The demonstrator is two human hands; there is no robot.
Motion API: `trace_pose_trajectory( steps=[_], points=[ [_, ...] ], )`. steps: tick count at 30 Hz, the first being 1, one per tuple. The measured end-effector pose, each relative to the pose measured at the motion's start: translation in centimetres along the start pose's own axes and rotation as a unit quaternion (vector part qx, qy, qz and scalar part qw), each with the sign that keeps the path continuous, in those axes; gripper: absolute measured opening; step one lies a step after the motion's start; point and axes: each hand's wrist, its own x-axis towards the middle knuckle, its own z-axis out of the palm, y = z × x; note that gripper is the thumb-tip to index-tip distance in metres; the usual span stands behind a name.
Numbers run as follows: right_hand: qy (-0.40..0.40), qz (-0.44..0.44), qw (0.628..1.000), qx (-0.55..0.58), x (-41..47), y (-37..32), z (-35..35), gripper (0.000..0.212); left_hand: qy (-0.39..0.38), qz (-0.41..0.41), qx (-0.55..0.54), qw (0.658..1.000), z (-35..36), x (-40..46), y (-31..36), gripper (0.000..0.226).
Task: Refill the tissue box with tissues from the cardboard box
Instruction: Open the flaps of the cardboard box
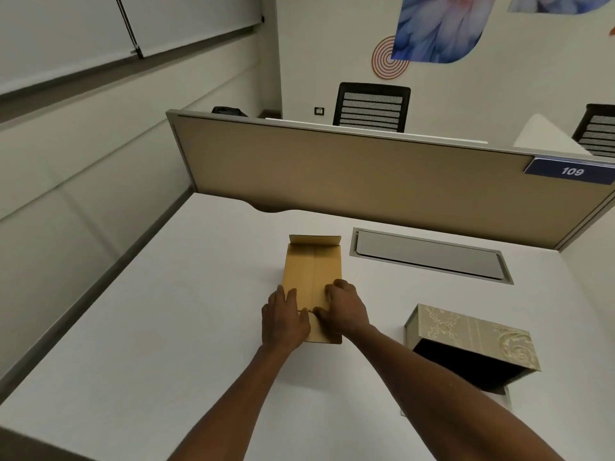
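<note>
A flat brown cardboard box [311,271] lies lengthwise on the white desk [166,327], its far end flap standing up. My left hand [284,319] rests on its near left edge and my right hand [344,307] on its near right side, thumbs meeting at the near end seam. Both hands press or grip the box's near end. To the right stands the tissue box [476,341], a patterned beige-green cover tipped up so its dark hollow inside faces me. No tissues are visible.
A grey cable hatch [429,256] is set into the desk behind the tissue box. A tan partition panel [349,174] with a "109" label closes the desk's far side. Black office chairs stand beyond it. A wall runs along the left.
</note>
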Motion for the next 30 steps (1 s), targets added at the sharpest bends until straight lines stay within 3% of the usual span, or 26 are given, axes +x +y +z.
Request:
trace_pose_trajectory(
  steps=[3, 7, 13, 19, 24, 30],
  points=[
    [0.007, 0.001, 1.0, 0.001, 0.3, 0.0, 0.3, 0.065, -0.013, -0.038, 0.026, 0.999, 0.2, 1.0, 0.7, 0.06],
    [0.014, 0.003, 1.0, 0.018, 0.3, 0.3, 0.6, 0.065, -0.025, -0.074, 0.043, 0.996, 0.3, 2.6, 1.6, 0.079],
    [-0.018, -0.016, 0.999, 0.033, 1.1, 1.1, -0.6, 0.082, -0.02, -0.09, 0.029, 0.995, 0.8, 3.5, 1.9, 0.091],
    [-0.026, -0.022, 0.999, 0.02, 1.3, 1.1, -0.9, 0.09, 0.015, -0.053, 0.052, 0.997, 0.6, 3.7, 2.0, 0.074],
    [0.005, -0.012, 1.0, 0.016, 1.7, 0.1, 0.0, 0.081, 0.03, -0.042, 0.008, 0.999, 0.2, 3.8, 1.9, 0.065],
    [0.035, 0.011, 0.999, -0.015, 1.9, -1.6, 0.9, 0.094, 0.054, -0.024, -0.003, 0.998, -0.3, 3.3, 1.0, 0.06]
  ],
)
